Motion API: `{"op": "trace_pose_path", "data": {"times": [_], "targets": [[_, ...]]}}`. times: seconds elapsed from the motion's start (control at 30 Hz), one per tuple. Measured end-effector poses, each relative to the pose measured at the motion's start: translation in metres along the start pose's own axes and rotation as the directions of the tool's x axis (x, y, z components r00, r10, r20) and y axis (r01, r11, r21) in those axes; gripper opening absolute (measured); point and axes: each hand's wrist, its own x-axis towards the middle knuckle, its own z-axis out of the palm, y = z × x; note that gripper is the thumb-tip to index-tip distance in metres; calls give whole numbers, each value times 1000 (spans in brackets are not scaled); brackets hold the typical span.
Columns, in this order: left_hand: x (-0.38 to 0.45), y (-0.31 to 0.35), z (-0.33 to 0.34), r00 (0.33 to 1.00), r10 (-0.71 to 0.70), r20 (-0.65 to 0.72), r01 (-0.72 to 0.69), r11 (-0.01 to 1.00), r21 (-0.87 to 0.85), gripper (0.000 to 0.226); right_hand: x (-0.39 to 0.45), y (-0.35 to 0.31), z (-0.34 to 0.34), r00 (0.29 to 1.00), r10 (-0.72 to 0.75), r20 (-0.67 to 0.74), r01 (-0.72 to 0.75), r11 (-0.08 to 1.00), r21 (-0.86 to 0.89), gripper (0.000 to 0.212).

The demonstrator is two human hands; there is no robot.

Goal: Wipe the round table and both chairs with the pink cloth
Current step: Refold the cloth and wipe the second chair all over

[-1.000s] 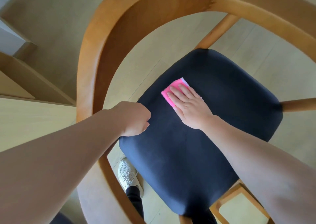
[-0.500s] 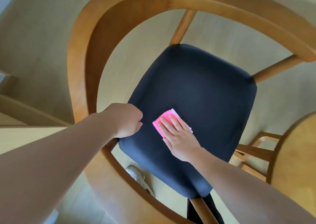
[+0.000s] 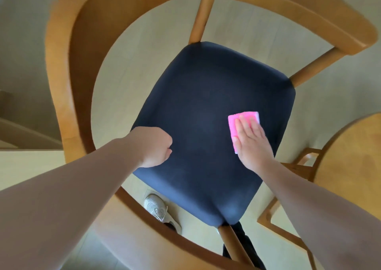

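Both forearms are bare, with no sleeves showing. A pale grey mesh sneaker [image 3: 156,209] is worn with dark trousers [image 3: 244,241].

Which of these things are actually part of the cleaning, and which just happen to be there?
Part of the job:
pink cloth
chair seat
right hand, pressing the cloth
round table

Just there:
white shoe
pale floor
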Motion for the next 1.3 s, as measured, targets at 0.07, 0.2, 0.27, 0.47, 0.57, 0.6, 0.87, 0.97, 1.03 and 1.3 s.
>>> {"op": "trace_pose_path", "data": {"times": [0.07,0.2,0.27,0.47,0.57,0.6,0.87,0.97,1.03,1.3], "targets": [[4,12,-1,1000,11,1,-11,1000,-18,32,0,17,8,982,186,25,-187,980,65,59],[11,36,-6,999,41,-1,-41,999,-27,33,1,21,14,916,397,55,-400,895,195,60],[14,43,-11,999,53,-10,-53,998,-16,34,3,16,15,896,441,49,-441,874,205,59],[13,51,-22,996,86,-21,-86,996,24,35,-2,5,19,809,569,145,-587,779,222,62],[7,49,-26,995,100,-27,-99,994,37,35,-9,-2,18,772,597,219,-634,746,203,64],[4,48,-28,994,108,-35,-106,993,44,34,-13,-5,17,755,606,250,-653,732,196,65],[-26,42,-47,988,100,-114,-95,994,51,27,-68,-65,5,646,658,386,-757,618,213,62],[-50,41,-63,986,73,-150,-71,997,21,27,-81,-62,-16,664,585,466,-741,431,515,37],[-72,40,-76,982,46,-181,-48,999,-3,28,-83,-66,-51,653,522,549,-744,304,595,10],[-173,60,-144,907,-159,-390,68,969,-237,22,-81,-85,-243,848,163,504,-501,-64,863,23]]}}
